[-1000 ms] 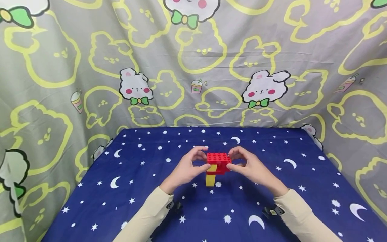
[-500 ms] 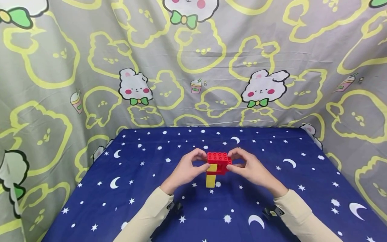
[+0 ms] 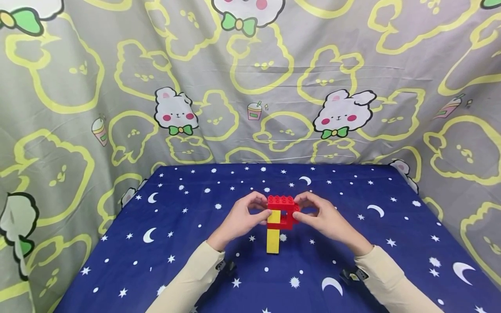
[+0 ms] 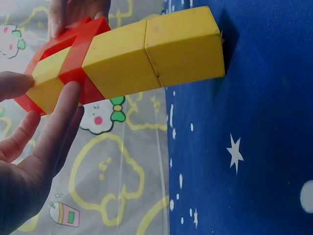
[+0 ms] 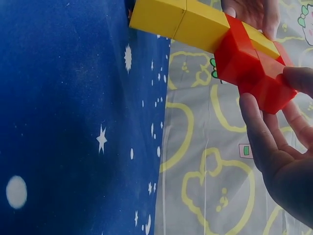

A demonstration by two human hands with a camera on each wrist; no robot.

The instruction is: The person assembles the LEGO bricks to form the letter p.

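Note:
Both hands hold a toy-brick structure shaped like a letter P. In the head view its studded red top brick (image 3: 281,201) lies across the upper end, and a yellow leg (image 3: 272,241) points down. A small gap shows between the red bricks. My left hand (image 3: 243,216) pinches the left side by the upper yellow brick (image 4: 49,81), thumb toward me. On the right side, my right hand (image 3: 324,216) pinches the red outer brick (image 5: 274,90) between thumb and fingers. Two yellow bricks (image 4: 183,49) form the leg; whether its end touches the cloth I cannot tell.
A dark blue cloth (image 3: 176,261) with white stars and moons covers the table. Behind and at the sides hangs a grey curtain (image 3: 231,143) with cartoon bears and rabbits. Small black devices (image 3: 354,274) are strapped at the wrists.
The brick structure has tilted: its lower yellow end has swung toward me, so more of the leg and gap shows, and less of the studded top. Both hands keep their grip.

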